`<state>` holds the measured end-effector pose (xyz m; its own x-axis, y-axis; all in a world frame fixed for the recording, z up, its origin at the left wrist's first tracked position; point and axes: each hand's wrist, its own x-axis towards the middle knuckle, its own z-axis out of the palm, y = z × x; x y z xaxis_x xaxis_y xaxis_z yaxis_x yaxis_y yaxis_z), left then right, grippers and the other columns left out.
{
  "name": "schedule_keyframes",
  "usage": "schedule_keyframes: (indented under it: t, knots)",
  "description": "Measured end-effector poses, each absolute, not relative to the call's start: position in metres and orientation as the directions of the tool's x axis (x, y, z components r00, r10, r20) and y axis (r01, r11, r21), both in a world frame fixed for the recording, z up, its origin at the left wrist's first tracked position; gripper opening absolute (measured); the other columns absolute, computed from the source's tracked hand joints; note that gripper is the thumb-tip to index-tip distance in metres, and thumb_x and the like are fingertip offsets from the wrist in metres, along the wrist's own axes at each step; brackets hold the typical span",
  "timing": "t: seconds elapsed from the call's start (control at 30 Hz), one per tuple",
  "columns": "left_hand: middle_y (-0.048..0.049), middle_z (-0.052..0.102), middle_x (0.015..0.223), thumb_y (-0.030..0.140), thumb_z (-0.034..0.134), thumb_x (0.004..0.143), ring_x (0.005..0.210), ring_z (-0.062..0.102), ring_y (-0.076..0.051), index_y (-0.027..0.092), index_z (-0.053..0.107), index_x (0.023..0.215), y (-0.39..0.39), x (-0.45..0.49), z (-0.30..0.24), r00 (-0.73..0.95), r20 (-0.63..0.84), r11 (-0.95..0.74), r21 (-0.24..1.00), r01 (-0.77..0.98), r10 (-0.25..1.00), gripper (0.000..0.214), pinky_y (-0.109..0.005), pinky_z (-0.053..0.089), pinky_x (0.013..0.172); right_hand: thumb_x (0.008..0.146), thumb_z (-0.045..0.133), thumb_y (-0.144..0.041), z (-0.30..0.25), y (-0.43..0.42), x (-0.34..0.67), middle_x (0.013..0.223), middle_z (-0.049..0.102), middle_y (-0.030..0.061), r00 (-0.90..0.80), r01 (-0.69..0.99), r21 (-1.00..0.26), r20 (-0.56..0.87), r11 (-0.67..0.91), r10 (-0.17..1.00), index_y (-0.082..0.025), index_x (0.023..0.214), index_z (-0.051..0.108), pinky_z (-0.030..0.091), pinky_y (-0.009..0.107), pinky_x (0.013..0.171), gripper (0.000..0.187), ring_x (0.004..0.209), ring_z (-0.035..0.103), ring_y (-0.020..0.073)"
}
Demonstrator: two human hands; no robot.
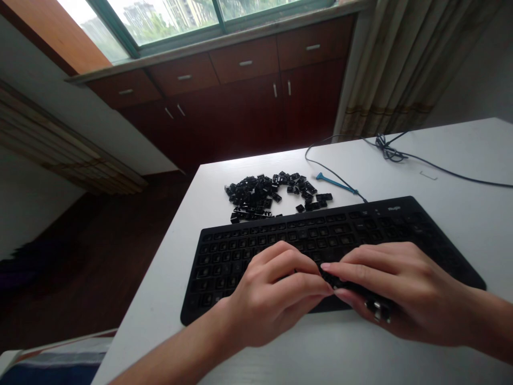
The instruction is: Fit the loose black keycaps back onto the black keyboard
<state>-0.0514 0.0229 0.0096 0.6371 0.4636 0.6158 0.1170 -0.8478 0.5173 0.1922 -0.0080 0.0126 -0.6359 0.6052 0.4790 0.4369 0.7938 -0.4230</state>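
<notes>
A black keyboard [216, 251] lies on the white table with most of its keycaps off, baring rows of key sockets. Over its lower edge my left hand [276, 291] and my right hand [404, 289] meet at the fingertips. Between the fingers of my right hand is a slim black piece [360, 293], with shiny metal bits showing near its right end; its exact kind is hidden. My left hand's fingers are closed together, their tips pinching at the left end of this piece.
Loose black keycaps [256, 192] lie heaped behind the keyboard. To their right are a blue tool [336, 182], a bent metal wire [428, 175] and a bundled black cable [388, 149]. The table's left edge [160, 235] drops to a dark floor.
</notes>
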Motion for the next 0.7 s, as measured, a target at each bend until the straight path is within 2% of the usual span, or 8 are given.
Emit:
schedule_keyframes:
  t: [0.33,0.53,0.7]
  knots:
    - [-0.0070,0.069,0.091,0.005,0.072,0.083,0.079,0.059,-0.015,0.011,0.071,0.101,0.0215,-0.0549,0.0091,0.666,0.620,-0.873,0.478,0.098,0.414,0.019,-0.030,0.054,0.071,0.088,0.067,-0.012,0.0122,-0.0090,0.1907,0.095,0.072,0.0058,-0.635,0.430,-0.430,0.481,0.794,0.605,-0.012,0.126,0.061,0.050,0.025,0.063,0.039,0.074,0.065,0.0126]
    - [-0.0068,0.070,0.089,0.008,0.065,0.088,0.077,0.060,-0.016,0.013,0.071,0.100,0.0225,-0.0542,0.0113,0.689,0.621,-0.899,0.426,0.104,0.374,0.014,-0.031,0.055,0.070,0.088,0.067,-0.016,0.0114,-0.0097,0.1915,0.092,0.072,0.0063,-0.633,0.441,-0.416,0.483,0.795,0.604,-0.012,0.124,0.063,0.050,0.026,0.061,0.037,0.071,0.065,0.0137]
    - [-0.0071,0.070,0.088,0.006,0.067,0.086,0.076,0.060,-0.016,0.012,0.071,0.099,0.0230,-0.0532,0.0118,0.684,0.631,-0.905,0.412,0.103,0.365,0.015,-0.031,0.055,0.069,0.086,0.068,-0.015,0.0107,-0.0104,0.1914,0.091,0.072,0.0061,-0.635,0.436,-0.412,0.489,0.800,0.598,-0.012,0.123,0.063,0.050,0.027,0.061,0.037,0.071,0.065,0.0136]
